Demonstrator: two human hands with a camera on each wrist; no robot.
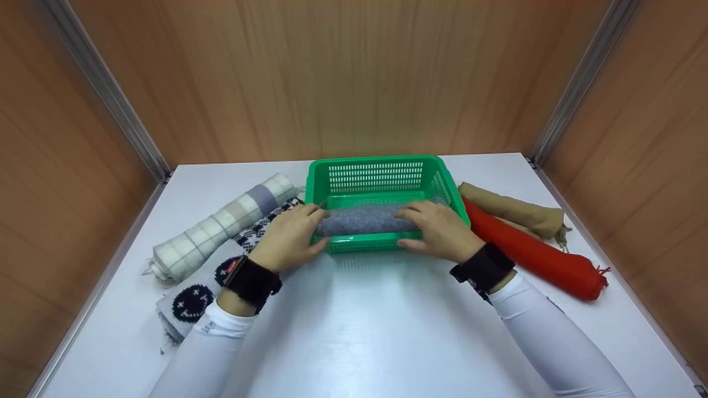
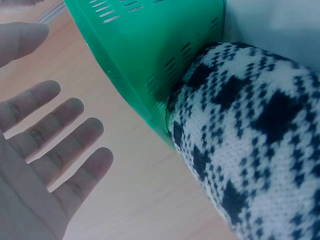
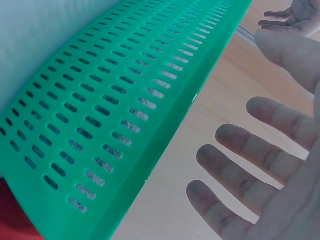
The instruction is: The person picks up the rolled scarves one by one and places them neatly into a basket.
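A rolled grey cloth [image 1: 362, 219] lies lengthwise in the front part of a green plastic basket [image 1: 376, 160]. Over the basket's front left corner is my left hand [image 1: 290, 235], its fingers overlapping the roll's left end in the head view. My right hand [image 1: 442, 229] hovers at the front right side, fingers pointing inward above the roll. In the left wrist view the left hand's fingers [image 2: 75, 137] are spread and straight, with nothing held. The right wrist view likewise shows the right hand's fingers [image 3: 245, 142] extended and apart, beside the slotted basket wall [image 3: 100, 110].
Left of the basket lie a cream checked rolled scarf [image 1: 221, 226] and a black-and-white patterned knit roll [image 1: 193, 293], which reaches the basket's side. A red rolled scarf [image 1: 531, 254] and a tan one [image 1: 514, 207] lie to the right. Wooden panels [image 1: 354, 77] enclose the white table [image 1: 359, 331].
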